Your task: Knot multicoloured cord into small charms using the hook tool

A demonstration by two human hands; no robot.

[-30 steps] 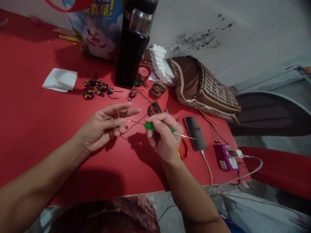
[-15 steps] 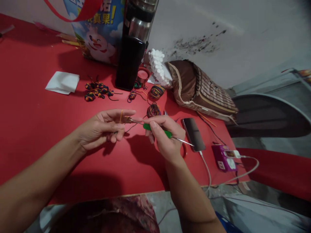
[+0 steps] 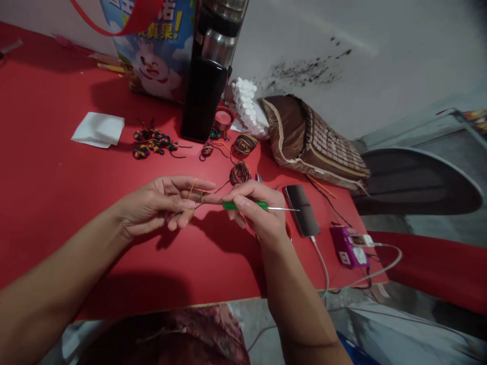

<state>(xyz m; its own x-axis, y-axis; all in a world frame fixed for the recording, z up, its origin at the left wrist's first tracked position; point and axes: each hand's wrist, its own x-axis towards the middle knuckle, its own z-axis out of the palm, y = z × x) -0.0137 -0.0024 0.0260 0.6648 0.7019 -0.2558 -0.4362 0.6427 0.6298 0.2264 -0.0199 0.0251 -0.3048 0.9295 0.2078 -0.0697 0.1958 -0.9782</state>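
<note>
My right hand grips a crochet hook by its green handle, its bare metal end pointing right over a phone. The hook's other end reaches toward the yarn at my left hand. Yellow-orange yarn is looped round the left fingers, and my left thumb pinches the strand. A dark strand runs from there toward a multicoloured ball of yarn behind the right hand. The small stitches between the hands are too fine to make out.
Behind the hands on the red table lie knotted multicoloured pieces, a second yarn ball and a folded white tissue. A black phone leans upright. Rightward are a charging phone, a purple box and a brown cushion.
The crochet hook has swung from a slant to nearly level, with its tip nearer the left thumb. The yellow-orange loop on my left fingers has shifted slightly right.
</note>
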